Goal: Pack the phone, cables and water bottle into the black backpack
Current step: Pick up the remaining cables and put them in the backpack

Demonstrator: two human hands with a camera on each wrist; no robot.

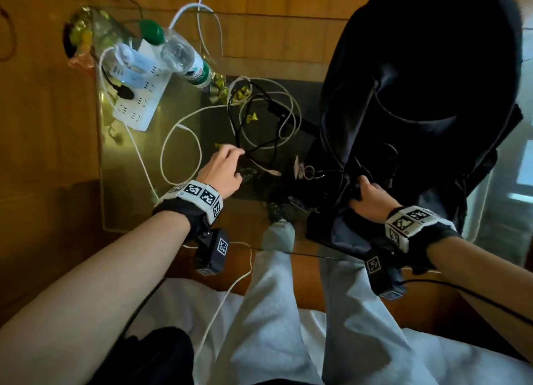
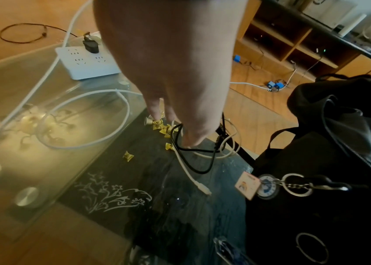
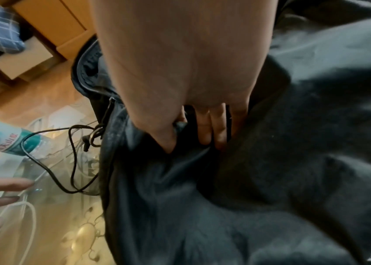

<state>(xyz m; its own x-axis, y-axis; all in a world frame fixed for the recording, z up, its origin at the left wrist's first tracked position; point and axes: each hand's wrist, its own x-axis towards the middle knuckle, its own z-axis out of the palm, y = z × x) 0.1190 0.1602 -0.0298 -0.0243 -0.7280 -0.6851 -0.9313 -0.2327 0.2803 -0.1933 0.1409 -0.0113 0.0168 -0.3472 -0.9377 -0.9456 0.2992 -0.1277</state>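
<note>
Glass tops the bench (image 1: 129,206), and on it we see a tangle of a black cable (image 1: 253,119) and a white cable (image 1: 291,116) lying just left of the black backpack (image 1: 427,96). Our left hand (image 1: 222,168) reaches into the tangle; its fingers (image 2: 193,138) touch the black cable, but we cannot tell whether they pinch it. Our right hand (image 1: 372,200) grips a fold of the backpack's fabric at its near edge, fingers (image 3: 204,129) curled into the cloth. The water bottle (image 1: 184,59) lies on its side at the far left of the bench, resting on a white power strip (image 1: 138,105). Yellow wrapped sweets (image 2: 127,156) are scattered beside the cables. A keyring (image 2: 293,184) hangs from the backpack.
</note>
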